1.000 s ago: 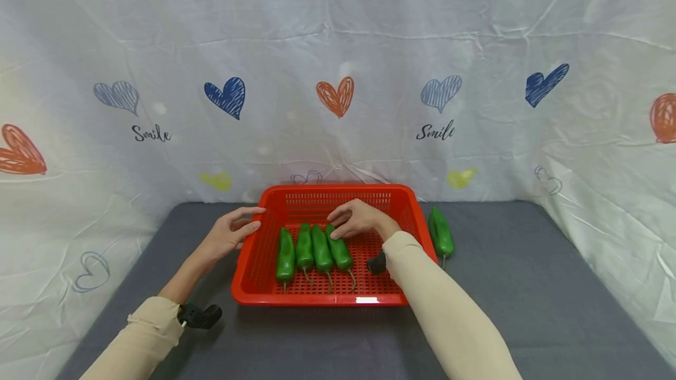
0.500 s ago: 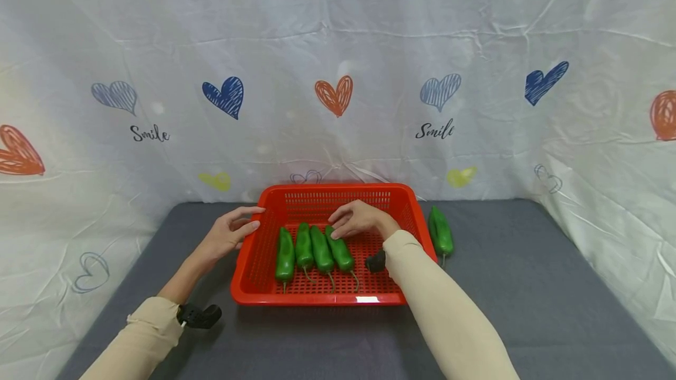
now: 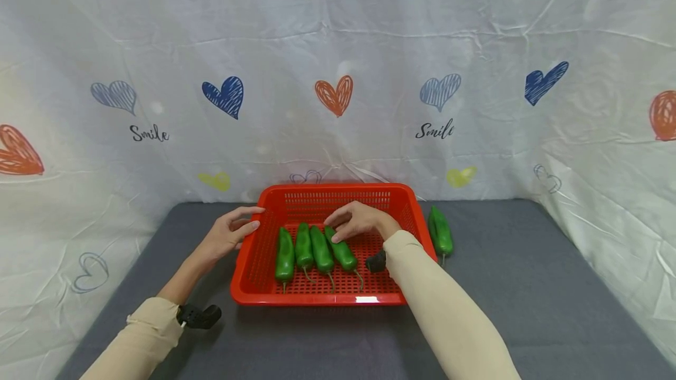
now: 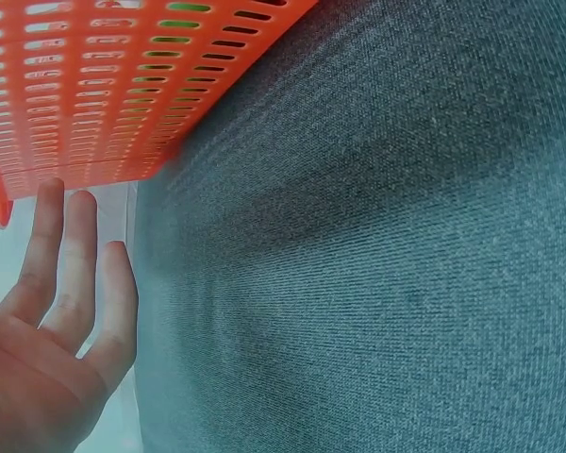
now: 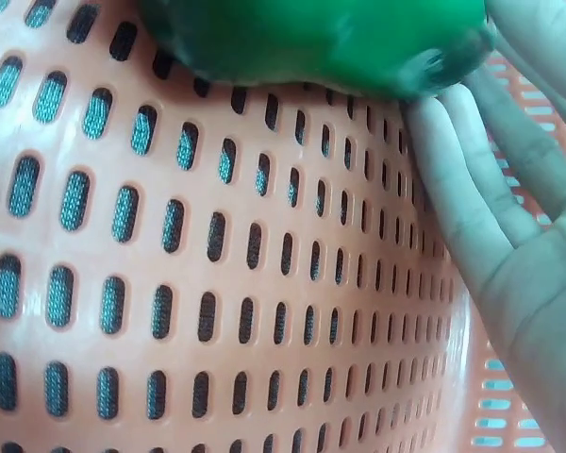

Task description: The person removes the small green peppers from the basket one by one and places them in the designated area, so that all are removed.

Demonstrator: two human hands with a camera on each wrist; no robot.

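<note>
A red plastic basket (image 3: 287, 299) with slotted walls holds several long green peppers, side by side with stems toward me. My right hand (image 3: 361, 219) reaches into it and pinches the far end of the rightmost pepper (image 3: 345, 258) between thumb and fingers. In the right wrist view, this pepper (image 5: 330, 42) lies across the slotted basket floor, its tip at my fingers (image 5: 462, 189). On the left, my left hand (image 3: 224, 234) has its fingertips at the basket's rim. The left wrist view shows straight fingers (image 4: 75, 264) beside the outer wall.
Outside the basket, one more green pepper (image 3: 440, 233) lies close to its right wall. A grey cloth (image 3: 528, 309) covers the table. Behind it hangs a white curtain (image 3: 380, 63) printed with hearts.
The rightmost pepper in the basket has turned, its stem end swinging right, away from its neighbour. My right hand has shifted slightly with it; the left hand stays at the rim.
</note>
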